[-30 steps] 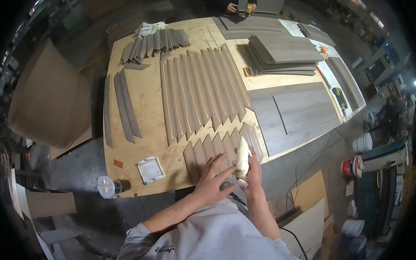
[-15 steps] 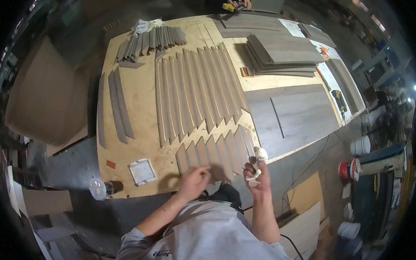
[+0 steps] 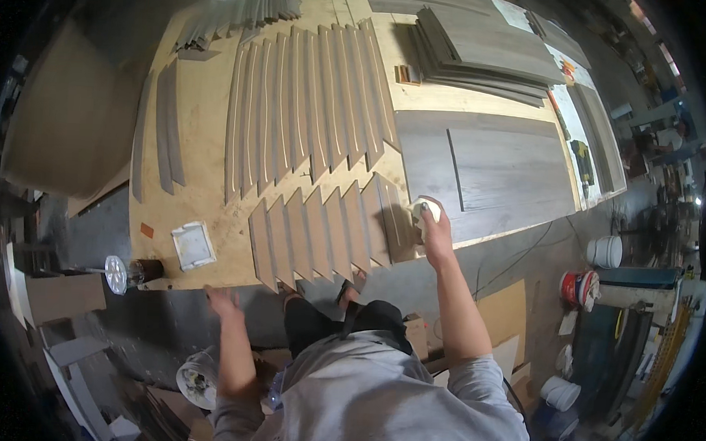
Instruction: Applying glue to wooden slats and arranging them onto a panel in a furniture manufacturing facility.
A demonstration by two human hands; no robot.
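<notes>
My right hand (image 3: pixel 437 232) is closed around a white squeeze bottle (image 3: pixel 427 210), held over the right end of the nearer row of slats. This row of short grey-brown slats (image 3: pixel 321 227) with slanted ends lies along the table's front edge. Down at the front edge, left of those slats, my left hand (image 3: pixel 224 301) has its fingers apart and holds nothing. Beyond the near row lies a longer set of slats (image 3: pixel 303 100), several of them carrying a thin pale line along their length.
A grey panel (image 3: pixel 489 159) bearing a dark strip covers the table's right side, with stacked boards (image 3: pixel 478 56) behind it. Loose slats (image 3: pixel 169 130), a white square tray (image 3: pixel 193 245) and a clear-ended jar (image 3: pixel 130 274) are on the left. Buckets (image 3: pixel 604 251) stand at right.
My left hand has moved left, away from the near slats, to the table's front edge. My right hand has reached forward with the bottle. The view has shifted, and the person opposite is out of sight.
</notes>
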